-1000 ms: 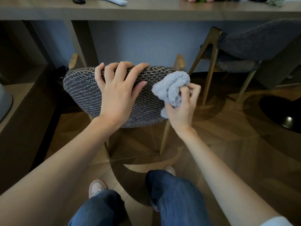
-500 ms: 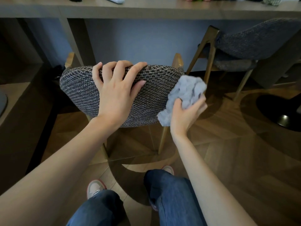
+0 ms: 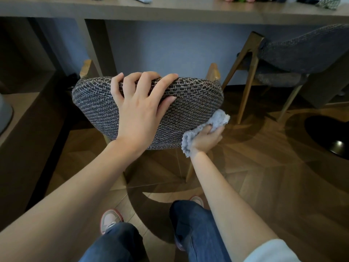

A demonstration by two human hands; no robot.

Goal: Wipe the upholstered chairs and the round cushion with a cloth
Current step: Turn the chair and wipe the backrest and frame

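Wiping of the near chair's back is the step in hand, by my read. Right hand is pressing the cloth against the lower right corner of the woven backrest, just above its bottom edge. Cloth is grey-blue, fluffy and bunched; one end is sticking out above the hand at the right edge, the other is hanging by the wrist. Right fingers are curling tight round the wad, clamped on it.

Left hand is bracing the chair. Palm is lying on the rear face near the middle, fingers are spreading apart and hooking over the top edge, and the thumb is pressing into the fabric on the right. It is carrying nothing loose, only gripping the backrest.

Task is looking early. A second chair in dark fabric is standing at the right by the desk, well apart from the cloth. Round cushion is not showing in this view.

Next move is probably calling for a sweep along the bottom edge or across the rear face toward the left hand, under steady pressure. Left hand will need lifting to free the patch it is covering. Seat is hidden behind the backrest, so I cannot tell its state.
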